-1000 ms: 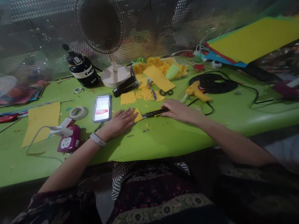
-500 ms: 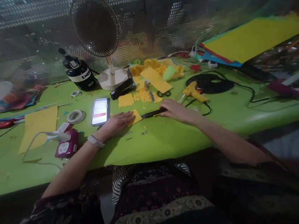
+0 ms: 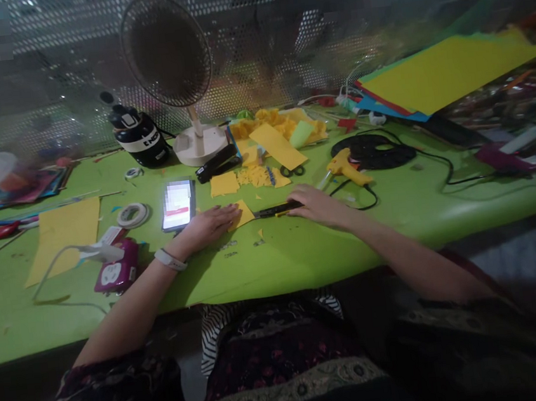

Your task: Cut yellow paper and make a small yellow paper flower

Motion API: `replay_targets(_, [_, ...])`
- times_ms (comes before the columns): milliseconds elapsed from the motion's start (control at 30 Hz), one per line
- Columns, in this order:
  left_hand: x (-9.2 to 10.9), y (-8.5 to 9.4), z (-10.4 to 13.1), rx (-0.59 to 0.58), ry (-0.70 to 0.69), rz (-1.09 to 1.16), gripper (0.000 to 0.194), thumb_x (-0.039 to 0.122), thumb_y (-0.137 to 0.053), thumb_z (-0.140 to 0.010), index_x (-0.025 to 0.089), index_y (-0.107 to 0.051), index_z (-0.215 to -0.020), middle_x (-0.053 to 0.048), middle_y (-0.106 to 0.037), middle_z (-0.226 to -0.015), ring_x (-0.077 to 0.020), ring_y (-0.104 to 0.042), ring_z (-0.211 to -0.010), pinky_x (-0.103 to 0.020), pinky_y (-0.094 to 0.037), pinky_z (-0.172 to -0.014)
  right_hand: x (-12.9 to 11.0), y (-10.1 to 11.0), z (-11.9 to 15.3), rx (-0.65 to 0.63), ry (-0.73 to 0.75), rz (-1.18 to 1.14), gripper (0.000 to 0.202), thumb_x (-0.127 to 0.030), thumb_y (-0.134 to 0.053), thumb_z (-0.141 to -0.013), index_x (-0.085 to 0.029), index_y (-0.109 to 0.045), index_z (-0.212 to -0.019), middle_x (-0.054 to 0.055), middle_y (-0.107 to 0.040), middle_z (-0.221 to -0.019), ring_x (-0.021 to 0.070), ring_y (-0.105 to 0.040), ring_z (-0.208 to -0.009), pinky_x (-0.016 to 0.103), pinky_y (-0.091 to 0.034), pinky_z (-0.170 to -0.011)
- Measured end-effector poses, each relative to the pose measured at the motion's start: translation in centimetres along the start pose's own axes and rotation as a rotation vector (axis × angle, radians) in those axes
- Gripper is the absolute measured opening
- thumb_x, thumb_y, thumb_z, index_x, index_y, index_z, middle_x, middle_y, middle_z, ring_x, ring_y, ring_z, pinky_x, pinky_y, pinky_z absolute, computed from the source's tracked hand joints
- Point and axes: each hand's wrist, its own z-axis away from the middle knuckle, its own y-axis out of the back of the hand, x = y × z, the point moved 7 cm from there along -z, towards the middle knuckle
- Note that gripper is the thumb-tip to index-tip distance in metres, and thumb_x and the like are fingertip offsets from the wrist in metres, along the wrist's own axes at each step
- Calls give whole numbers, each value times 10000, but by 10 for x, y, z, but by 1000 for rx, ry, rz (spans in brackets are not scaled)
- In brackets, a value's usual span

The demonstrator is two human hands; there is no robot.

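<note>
My left hand (image 3: pixel 210 225) lies flat over the left part of a small yellow paper piece (image 3: pixel 242 214) on the green table (image 3: pixel 275 270). My right hand (image 3: pixel 313 203) is closed round the right end of a dark cutter (image 3: pixel 276 210), which lies low over the table with its tip at the paper's right edge. Just behind the paper are a yellow square (image 3: pixel 224 184) and a heap of yellow scraps (image 3: pixel 254 176). A lit phone (image 3: pixel 178 205) rests beside my left hand.
Behind stand a fan (image 3: pixel 199 145) and a black bottle (image 3: pixel 141 137). A yellow glue gun (image 3: pixel 349 167) with its cable lies right of my right hand. Tape (image 3: pixel 133 215) and a purple adapter (image 3: pixel 117 267) are at the left, coloured sheets (image 3: pixel 446 73) at the back right.
The camera view has shifted slightly. Both hands, the cutter and the yellow paper keep nearly the same places on the table.
</note>
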Motion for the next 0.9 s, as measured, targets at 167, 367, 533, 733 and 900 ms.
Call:
replay_targets(167, [1, 2, -2, -13, 14, -16, 503, 356, -325, -1082, 229, -463, -1548, -48, -432, -1610, -200, -435, -1484, -449, -303, -1268, -4, -3, -3, 0, -5, 1, 173, -303, -652, -945, -188, -695, -1067, 140, -661, -1131, 306, -587, -1099, 503, -481, -980])
replay_targets(367, [5, 4, -2, -15, 54, -23, 526, 375, -286, -1085, 202, -461, -1550, -54, -460, -1594, -220, -485, -1452, -468, -337, -1255, -5, -4, -2, -4, -6, -13, 170, -296, -661, -939, -201, -700, -1074, 124, -664, -1116, 295, -590, -1082, 493, -489, -971])
replay_targets(533, [1, 4, -1, -29, 139, -63, 540, 376, -272, -1081, 230, -419, -1579, -48, -502, -1577, -251, -535, -1410, -458, -435, -1193, -11, -7, -3, -2, -35, -35, 143, -279, -647, -953, -208, -710, -1060, 122, -656, -1126, 290, -586, -1093, 493, -493, -988])
replay_targets(733, [-5, 1, -1, -62, 179, -104, 545, 307, -253, -1082, 213, -337, -1612, -114, -581, -1506, -280, -613, -1308, -467, -542, -1054, -14, -9, -2, -4, -18, -38, 171, -301, -660, -950, -186, -717, -1063, 126, -654, -1101, 294, -589, -1086, 493, -488, -976])
replay_targets(900, [-2, 3, -2, -47, 170, -101, 549, 352, -242, -1085, 210, -340, -1607, -139, -615, -1453, -273, -644, -1240, -433, -562, -1004, -17, -12, -2, 8, -5, -31, 172, -295, -637, -959, -194, -718, -1073, 126, -644, -1117, 296, -582, -1107, 487, -491, -973])
